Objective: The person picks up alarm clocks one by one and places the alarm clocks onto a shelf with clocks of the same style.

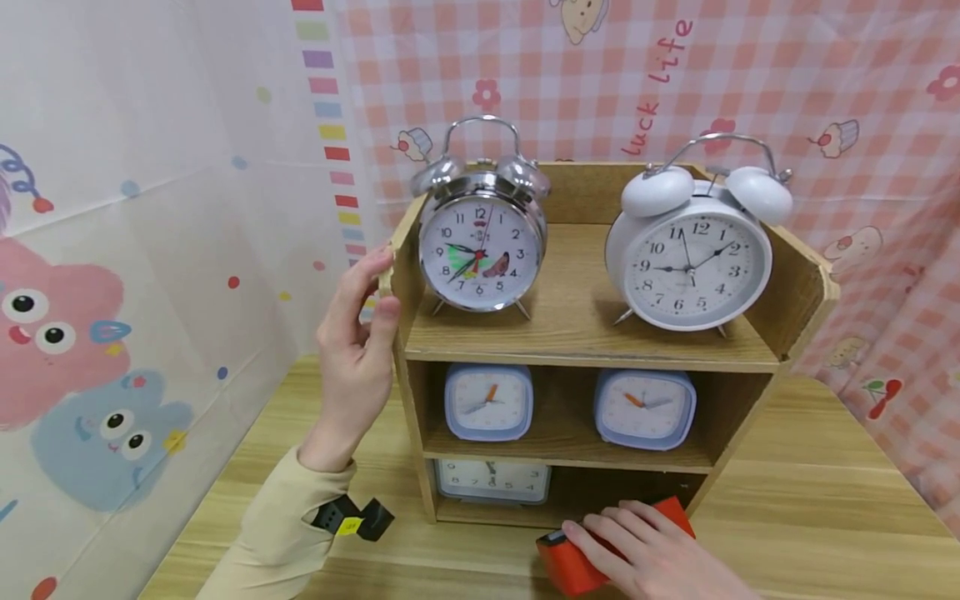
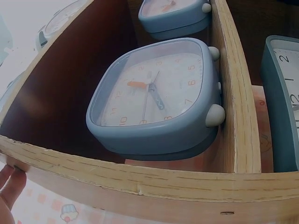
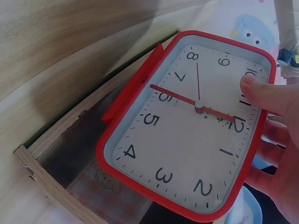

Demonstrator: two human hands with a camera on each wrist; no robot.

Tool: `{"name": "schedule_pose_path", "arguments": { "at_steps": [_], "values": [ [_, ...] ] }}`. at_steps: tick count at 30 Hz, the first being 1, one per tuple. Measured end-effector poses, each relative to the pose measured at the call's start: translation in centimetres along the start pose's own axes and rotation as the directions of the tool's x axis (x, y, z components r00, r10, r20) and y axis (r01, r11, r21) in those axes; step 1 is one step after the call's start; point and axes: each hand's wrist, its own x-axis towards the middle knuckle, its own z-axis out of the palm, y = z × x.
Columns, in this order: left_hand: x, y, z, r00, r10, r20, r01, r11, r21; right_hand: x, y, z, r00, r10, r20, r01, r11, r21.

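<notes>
In the head view my left hand [image 1: 354, 354] grips the front edge of the left side panel of a wooden shelf [image 1: 585, 362], its thumb and fingers at the panel. Low at the right front, my right hand [image 1: 652, 554] holds a red rectangular alarm clock [image 1: 572, 571], tilted, before the bottom tier. The right wrist view shows the white dial of the red clock [image 3: 177, 140], with my thumb on its front and fingers at its side. A blue square alarm clock [image 2: 154, 93] stands inside the shelf in the left wrist view.
On the top tier stand a silver twin-bell clock [image 1: 482, 267] and a white twin-bell clock [image 1: 693, 271]. Two blue clocks, one at left [image 1: 489, 402] and one at right [image 1: 645, 408], fill the middle tier. A rectangular clock [image 1: 492, 482] sits at bottom left.
</notes>
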Motion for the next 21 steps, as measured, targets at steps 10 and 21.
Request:
{"name": "schedule_pose_path", "arguments": {
  "at_steps": [10,21],
  "values": [
    [0.1,-0.1,0.1,1.0,0.017,0.0,-0.017,1.0,-0.002,0.9,0.6,0.9,0.999,-0.041,0.023,0.042,0.998,-0.036],
    [0.0,-0.1,0.1,1.0,0.027,-0.01,-0.027,1.0,0.008,0.7,1.2,2.1,0.997,-0.078,-0.023,0.076,0.993,-0.085]
  ]
}}
